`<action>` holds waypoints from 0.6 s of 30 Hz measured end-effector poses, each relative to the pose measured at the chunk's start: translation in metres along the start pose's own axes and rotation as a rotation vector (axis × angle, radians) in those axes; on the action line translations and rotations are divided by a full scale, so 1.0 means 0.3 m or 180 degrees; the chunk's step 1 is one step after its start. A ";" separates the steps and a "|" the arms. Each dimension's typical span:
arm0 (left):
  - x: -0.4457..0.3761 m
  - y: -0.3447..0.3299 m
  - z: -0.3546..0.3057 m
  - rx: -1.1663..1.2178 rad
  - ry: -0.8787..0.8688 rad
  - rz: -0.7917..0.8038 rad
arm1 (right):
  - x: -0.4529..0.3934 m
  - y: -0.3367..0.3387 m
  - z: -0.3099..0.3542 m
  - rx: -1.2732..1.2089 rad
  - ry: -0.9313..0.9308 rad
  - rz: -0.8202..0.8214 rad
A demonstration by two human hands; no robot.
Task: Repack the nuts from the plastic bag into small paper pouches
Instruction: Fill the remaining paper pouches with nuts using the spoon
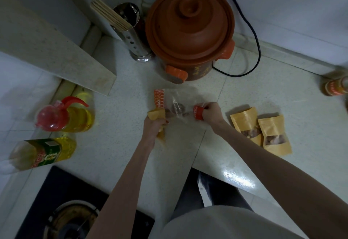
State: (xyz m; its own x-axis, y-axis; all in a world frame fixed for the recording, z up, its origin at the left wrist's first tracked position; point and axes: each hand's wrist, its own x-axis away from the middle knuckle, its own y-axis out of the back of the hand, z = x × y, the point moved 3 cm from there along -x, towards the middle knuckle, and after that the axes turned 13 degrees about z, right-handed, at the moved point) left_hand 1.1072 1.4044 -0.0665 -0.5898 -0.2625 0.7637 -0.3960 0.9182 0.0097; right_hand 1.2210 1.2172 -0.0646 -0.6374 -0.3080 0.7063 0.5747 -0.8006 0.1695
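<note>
My left hand [153, 125] grips an open paper pouch [157, 115], its mouth against the clear plastic bag [178, 105] of nuts [174, 109] on the surface [116, 144]. My right hand [211, 113] pinches the bag's red-printed end. Two filled pouches [261, 131] lie just right.

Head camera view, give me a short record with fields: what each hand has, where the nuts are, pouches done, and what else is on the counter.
left hand: grips an open paper pouch, mouth toward the bag
right hand: grips the red-printed end of the plastic bag
nuts: a few visible in the bag near the pouch mouth
filled pouches: two, lying flat right of the hands, nuts showing through their windows
counter: clay cooker, chopstick holder, two oil bottles
</note>
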 end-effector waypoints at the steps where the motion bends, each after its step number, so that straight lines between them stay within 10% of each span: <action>1: 0.004 0.001 -0.002 0.0013 -0.0014 0.0009 | 0.003 0.017 -0.005 0.0050 -0.0018 -0.0009; 18: 0.022 -0.005 -0.013 -0.0038 0.0035 -0.0283 | 0.102 0.308 -0.064 -0.0610 0.0005 -0.0379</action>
State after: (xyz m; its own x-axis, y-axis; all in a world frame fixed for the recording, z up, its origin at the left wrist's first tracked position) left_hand 1.1067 1.4025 -0.0588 -0.5450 -0.3399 0.7664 -0.4379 0.8950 0.0855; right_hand 1.2449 1.1240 -0.0405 -0.6959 -0.2062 0.6879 0.3875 -0.9143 0.1179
